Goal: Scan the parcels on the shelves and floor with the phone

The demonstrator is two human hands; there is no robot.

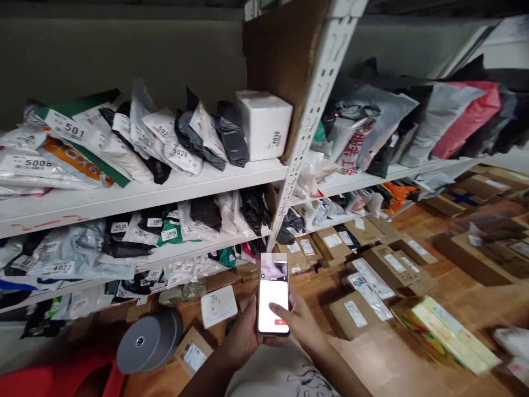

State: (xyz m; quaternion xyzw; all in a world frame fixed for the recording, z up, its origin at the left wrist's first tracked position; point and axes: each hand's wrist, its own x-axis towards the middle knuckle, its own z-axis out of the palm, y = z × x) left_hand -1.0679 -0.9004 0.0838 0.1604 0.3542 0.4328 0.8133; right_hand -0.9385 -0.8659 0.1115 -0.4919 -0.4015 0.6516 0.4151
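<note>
A smartphone (270, 289) is upright in front of my body, its lit screen turned towards me with a white page and a small red button low down. Along its left edge and beneath it, my left hand (247, 329) is closed around the phone. My right hand (300, 318) grips the right side, its thumb lying over the lower part of the screen. The fingers behind the phone are hidden. Just beyond it stands the white perforated shelf post (303, 129).
White shelves (215, 179) hold many labelled plastic mailer bags (181, 155) and a white box (264, 125). Cardboard boxes (353, 314) lie on the wooden floor to the right. A grey round object (142, 342) and red furniture (58, 372) are at the lower left.
</note>
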